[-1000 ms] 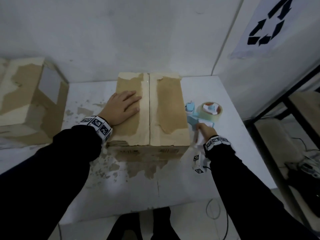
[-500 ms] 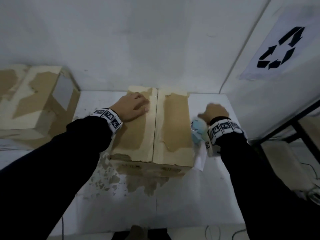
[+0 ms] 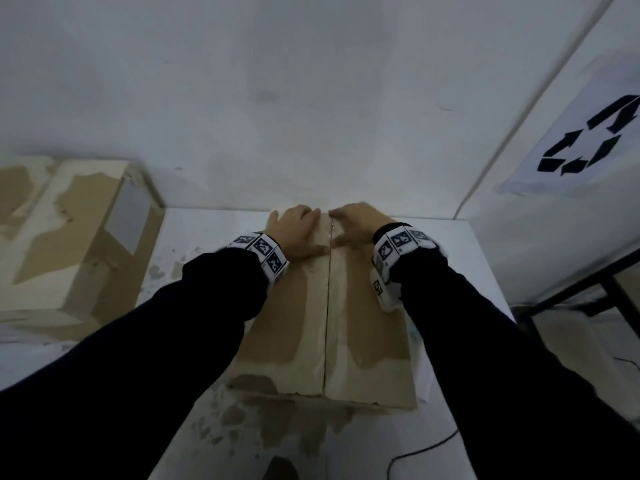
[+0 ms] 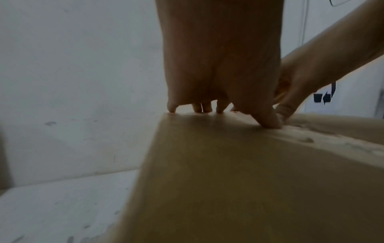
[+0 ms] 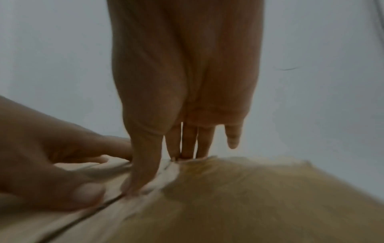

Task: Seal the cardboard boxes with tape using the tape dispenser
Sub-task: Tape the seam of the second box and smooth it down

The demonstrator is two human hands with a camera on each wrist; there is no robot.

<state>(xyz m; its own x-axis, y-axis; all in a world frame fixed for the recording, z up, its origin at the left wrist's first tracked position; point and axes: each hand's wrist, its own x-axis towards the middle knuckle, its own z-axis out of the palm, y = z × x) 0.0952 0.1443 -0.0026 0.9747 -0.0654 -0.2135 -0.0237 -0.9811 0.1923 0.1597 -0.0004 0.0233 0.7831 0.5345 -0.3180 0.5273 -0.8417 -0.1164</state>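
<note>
A worn cardboard box (image 3: 363, 323) stands on the white table (image 3: 467, 265), its two top flaps meeting at a middle seam (image 3: 327, 306). My left hand (image 3: 298, 233) lies on the left flap at the far end, fingers reaching the far edge and thumb by the seam. My right hand (image 3: 356, 226) rests on the right flap, mirrored across the seam. In the left wrist view the left hand (image 4: 220, 65) presses the box (image 4: 228, 180). The right wrist view shows the right hand (image 5: 187, 82) pressing the box (image 5: 249, 197). Neither hand holds anything. No tape dispenser is in view.
A second cardboard box (image 3: 69, 237) stands at the table's left. The wall lies just behind the box, with a recycling sign (image 3: 588, 140) on the right wall. A black shelf frame (image 3: 616, 289) is at the right, and a cable (image 3: 422, 448) hangs near the front.
My right hand left the spot beside the box, where the dispenser was, and now lies on the box's far end. My left hand slid toward the far edge and seam.
</note>
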